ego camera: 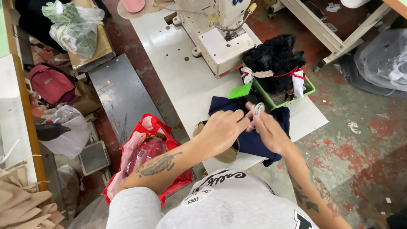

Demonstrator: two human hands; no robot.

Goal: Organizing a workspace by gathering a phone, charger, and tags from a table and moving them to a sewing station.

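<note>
Pinching a small white loop (258,109) between both hands, left hand (222,129) and right hand (269,131), over navy fabric (254,138) at table's 5 o'clock, we risk dropping it if fingers loosen.

Lying far left on a wooden stand, clear plastic bag (76,27) of green fabric; slumping near left on floor, red plastic bag (146,152); resting beside the green basket, green card tag (240,90).
</note>
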